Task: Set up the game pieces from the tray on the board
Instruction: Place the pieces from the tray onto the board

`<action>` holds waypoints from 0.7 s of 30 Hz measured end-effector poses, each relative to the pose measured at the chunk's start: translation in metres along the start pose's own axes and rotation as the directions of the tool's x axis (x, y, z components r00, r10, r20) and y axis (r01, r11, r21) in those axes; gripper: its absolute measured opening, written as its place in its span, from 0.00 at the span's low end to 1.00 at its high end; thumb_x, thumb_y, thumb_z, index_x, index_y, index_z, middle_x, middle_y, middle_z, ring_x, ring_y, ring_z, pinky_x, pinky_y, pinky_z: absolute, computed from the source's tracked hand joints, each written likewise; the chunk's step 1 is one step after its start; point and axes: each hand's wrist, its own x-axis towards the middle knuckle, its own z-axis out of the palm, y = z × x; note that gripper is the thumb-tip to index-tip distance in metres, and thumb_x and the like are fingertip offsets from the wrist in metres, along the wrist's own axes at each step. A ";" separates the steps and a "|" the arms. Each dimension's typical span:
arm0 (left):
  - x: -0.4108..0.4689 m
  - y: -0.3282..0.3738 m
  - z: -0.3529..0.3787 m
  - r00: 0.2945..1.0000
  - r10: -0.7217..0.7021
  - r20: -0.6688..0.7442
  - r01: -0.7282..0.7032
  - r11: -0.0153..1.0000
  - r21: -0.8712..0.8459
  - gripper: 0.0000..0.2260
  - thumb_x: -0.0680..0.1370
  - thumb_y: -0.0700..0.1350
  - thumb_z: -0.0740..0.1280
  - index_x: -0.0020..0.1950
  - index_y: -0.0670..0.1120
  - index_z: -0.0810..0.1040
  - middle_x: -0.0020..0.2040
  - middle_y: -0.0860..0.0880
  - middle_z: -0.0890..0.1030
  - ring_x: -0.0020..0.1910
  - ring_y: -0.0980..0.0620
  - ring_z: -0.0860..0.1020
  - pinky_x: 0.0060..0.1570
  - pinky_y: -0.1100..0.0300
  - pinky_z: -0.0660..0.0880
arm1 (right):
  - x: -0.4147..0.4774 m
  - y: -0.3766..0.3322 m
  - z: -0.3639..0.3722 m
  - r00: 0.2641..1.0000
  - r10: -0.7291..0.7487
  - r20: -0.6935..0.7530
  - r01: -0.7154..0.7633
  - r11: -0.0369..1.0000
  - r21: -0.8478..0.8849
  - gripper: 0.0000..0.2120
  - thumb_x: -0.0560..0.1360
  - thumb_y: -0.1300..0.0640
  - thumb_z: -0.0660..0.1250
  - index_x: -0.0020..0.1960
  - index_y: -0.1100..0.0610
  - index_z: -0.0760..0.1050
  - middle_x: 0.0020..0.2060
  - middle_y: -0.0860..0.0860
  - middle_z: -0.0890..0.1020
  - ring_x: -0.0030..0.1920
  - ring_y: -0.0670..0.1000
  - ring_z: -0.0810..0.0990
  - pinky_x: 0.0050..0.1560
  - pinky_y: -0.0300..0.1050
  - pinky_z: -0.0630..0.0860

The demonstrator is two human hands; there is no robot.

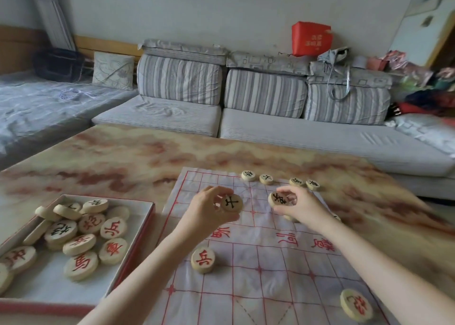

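Note:
A white cloth board [261,258] with red grid lines lies on the table. My left hand [209,211] holds a round wooden piece with a black character [231,203] above the board's far half. My right hand [299,205] grips another black-marked piece [278,199] close by. Several black-marked pieces [266,178] stand along the far edge. A red-marked piece [203,260] sits near the middle left and another red-marked piece [355,305] at the near right. The tray [145,228] at the left holds several red and black pieces [86,236].
The marbled table [110,159] stretches beyond the board. A grey sofa [283,127] with striped cushions runs behind it, with a red box [311,39] and piled clothes at the back right. A partly hidden piece lies under my right hand.

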 end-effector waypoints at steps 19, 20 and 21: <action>0.055 -0.025 0.053 0.997 0.000 0.071 -0.010 0.989 0.148 0.22 0.66 0.46 0.75 0.59 0.51 0.76 0.51 0.56 0.75 0.41 0.67 0.71 0.40 0.74 0.67 | 0.147 0.089 0.008 0.984 -0.044 -0.171 -0.049 0.861 -0.507 0.20 0.73 0.45 0.65 0.59 0.55 0.75 0.56 0.53 0.80 0.61 0.57 0.66 0.58 0.47 0.62; 0.054 -0.027 0.052 0.997 -0.011 0.072 0.000 0.988 0.151 0.22 0.66 0.46 0.75 0.59 0.51 0.75 0.50 0.56 0.75 0.40 0.66 0.71 0.40 0.74 0.67 | 0.148 0.090 0.011 0.985 -0.037 -0.171 -0.054 0.864 -0.500 0.20 0.73 0.45 0.65 0.59 0.55 0.75 0.56 0.54 0.80 0.62 0.57 0.66 0.58 0.47 0.62; 0.053 -0.028 0.052 0.997 -0.018 0.075 0.006 0.988 0.154 0.22 0.66 0.46 0.75 0.59 0.51 0.75 0.50 0.55 0.75 0.39 0.65 0.71 0.40 0.73 0.67 | 0.149 0.091 0.013 0.985 -0.028 -0.169 -0.059 0.870 -0.489 0.19 0.73 0.45 0.65 0.60 0.55 0.75 0.57 0.54 0.80 0.62 0.57 0.66 0.59 0.47 0.62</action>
